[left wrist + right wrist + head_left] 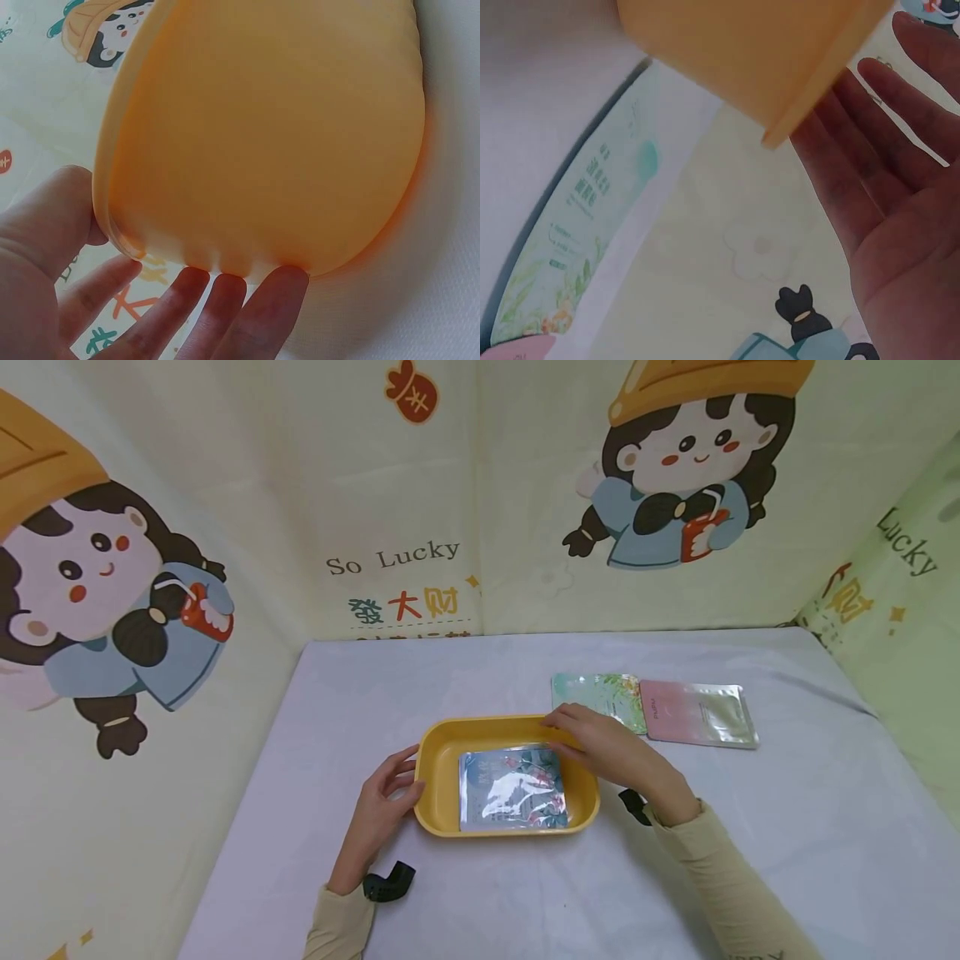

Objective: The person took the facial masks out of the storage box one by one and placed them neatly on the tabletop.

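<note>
A yellow plastic tray (438, 777) stands on the white-covered table, with a shiny blue floral sachet (480, 768) lying flat inside it. My left hand (378, 814) is at the tray's left end. In the left wrist view its fingertips (229, 289) touch the outside wall, with the thumb by the rim. Over the tray's far right corner reaches my right hand (618, 756), fingers extended and nothing in its palm. In the right wrist view that hand (900, 180) is beside the tray's rim (817, 82); whether it touches is unclear.
Behind the right hand lie a green floral sachet (596, 693) and a pink-and-silver sachet (697, 714), edge to edge. A printed cloth (525, 602) hangs along the table's back edge and both sides. Black wrist devices (390, 882) sit at both cuffs.
</note>
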{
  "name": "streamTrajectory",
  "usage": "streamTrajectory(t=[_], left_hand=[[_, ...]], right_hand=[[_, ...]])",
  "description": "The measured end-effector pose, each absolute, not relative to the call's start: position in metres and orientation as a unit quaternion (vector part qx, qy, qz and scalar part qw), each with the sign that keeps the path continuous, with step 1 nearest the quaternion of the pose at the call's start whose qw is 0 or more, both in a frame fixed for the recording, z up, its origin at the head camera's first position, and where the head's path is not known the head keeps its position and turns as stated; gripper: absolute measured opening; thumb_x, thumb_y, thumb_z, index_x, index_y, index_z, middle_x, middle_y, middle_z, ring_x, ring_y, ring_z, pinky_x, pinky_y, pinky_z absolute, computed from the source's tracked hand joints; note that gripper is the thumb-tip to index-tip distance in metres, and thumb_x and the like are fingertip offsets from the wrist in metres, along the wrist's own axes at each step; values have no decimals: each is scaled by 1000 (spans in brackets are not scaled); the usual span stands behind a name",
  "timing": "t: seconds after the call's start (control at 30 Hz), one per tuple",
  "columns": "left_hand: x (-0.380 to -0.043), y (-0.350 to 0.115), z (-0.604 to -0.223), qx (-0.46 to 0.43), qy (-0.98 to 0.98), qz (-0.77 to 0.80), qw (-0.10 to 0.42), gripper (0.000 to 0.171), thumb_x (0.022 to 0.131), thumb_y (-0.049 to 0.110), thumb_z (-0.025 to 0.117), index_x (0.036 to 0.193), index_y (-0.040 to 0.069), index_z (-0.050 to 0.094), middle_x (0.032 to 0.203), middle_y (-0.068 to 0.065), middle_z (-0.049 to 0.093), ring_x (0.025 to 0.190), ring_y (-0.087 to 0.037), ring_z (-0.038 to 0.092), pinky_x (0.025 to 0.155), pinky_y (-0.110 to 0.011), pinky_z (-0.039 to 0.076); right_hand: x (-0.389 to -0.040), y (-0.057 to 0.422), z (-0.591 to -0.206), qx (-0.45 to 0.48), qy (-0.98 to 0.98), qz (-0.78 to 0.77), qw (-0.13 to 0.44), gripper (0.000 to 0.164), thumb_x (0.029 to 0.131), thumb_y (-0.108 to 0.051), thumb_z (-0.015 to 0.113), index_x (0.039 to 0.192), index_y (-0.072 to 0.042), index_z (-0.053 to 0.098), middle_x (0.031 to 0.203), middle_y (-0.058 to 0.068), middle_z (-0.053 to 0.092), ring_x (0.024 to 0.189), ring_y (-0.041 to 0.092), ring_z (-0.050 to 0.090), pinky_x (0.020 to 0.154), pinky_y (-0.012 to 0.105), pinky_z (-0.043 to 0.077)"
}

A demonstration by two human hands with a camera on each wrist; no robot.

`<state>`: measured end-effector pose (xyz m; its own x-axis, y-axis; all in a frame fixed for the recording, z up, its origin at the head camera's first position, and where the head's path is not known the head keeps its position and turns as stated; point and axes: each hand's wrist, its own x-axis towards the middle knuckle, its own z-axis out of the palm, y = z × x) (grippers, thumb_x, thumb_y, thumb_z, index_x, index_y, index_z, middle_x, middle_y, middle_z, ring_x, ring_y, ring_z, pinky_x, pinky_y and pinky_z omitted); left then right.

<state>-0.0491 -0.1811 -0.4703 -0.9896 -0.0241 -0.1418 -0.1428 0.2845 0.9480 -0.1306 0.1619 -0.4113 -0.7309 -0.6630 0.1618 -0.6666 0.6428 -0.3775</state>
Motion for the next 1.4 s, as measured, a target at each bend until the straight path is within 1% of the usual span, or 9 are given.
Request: streamTrajectory(t=[0.17, 0.27, 0.37, 0.63, 0.9, 1.07, 1.17, 1.4], left_hand=[[-50, -181, -472, -47, 799, 598, 47, 53, 93, 20, 71, 142, 22, 52, 133, -11, 58, 118, -27, 60, 88, -27, 57], [-50, -181, -472, -49, 797, 600, 49, 53, 92, 20, 71, 141, 24, 53, 133, -10, 58, 117, -27, 60, 87, -27, 57], [-49, -181, -471, -52, 797, 599, 50, 52, 92, 21, 72, 141, 25, 53, 132, -9, 58, 117, -27, 60, 87, -27, 57], [-49, -181, -472, -54, 799, 597, 48, 53, 92, 21, 71, 142, 23, 52, 134, -10, 58, 118, -27, 60, 87, -27, 57], [-48, -181, -470, -52, 798, 599, 49, 52, 92, 20, 71, 141, 24, 53, 133, -10, 58, 117, -27, 60, 86, -27, 57], [-48, -180, -469, -51, 799, 597, 51, 52, 92, 19, 71, 141, 24, 53, 133, -10, 58, 118, -27, 60, 87, -27, 57], [-49, -180, -470, -51, 800, 595, 51, 53, 92, 20, 71, 142, 23, 52, 134, -10, 58, 118, -27, 60, 88, -27, 57], [-49, -181, -468, -58, 799, 596, 55, 52, 92, 21, 71, 141, 25, 53, 134, -9, 58, 119, -27, 60, 88, -27, 57]], right_hand=[[-130, 155, -415, 363, -909, 204, -28, 36, 93, -25, 70, 124, -7, 64, 117, 4, 63, 105, 19, 62, 91, 37, 56], [-130, 151, -416, 363, -909, 204, -41, 38, 93, -26, 70, 125, -6, 63, 118, 5, 63, 105, 19, 62, 91, 37, 56], [-130, 149, -418, 365, -907, 204, -45, 39, 93, -26, 70, 126, -6, 63, 119, 6, 63, 106, 19, 61, 92, 36, 56], [-130, 141, -424, 366, -907, 200, -62, 43, 94, -28, 70, 129, -6, 61, 123, 7, 62, 110, 20, 60, 94, 38, 55], [-130, 134, -430, 395, -898, 188, -52, 47, 91, -26, 72, 129, -2, 60, 126, 10, 61, 115, 25, 58, 99, 42, 52], [-130, 130, -432, 389, -901, 180, -68, 47, 92, -28, 72, 131, -4, 60, 127, 8, 61, 117, 24, 57, 103, 41, 50], [-131, 127, -433, 387, -902, 177, -74, 47, 91, -29, 73, 129, -5, 61, 124, 7, 62, 114, 23, 57, 101, 39, 50], [-129, 123, -437, 395, -900, 162, -81, 47, 89, -31, 75, 126, -5, 62, 117, 7, 63, 106, 22, 57, 97, 37, 52]])
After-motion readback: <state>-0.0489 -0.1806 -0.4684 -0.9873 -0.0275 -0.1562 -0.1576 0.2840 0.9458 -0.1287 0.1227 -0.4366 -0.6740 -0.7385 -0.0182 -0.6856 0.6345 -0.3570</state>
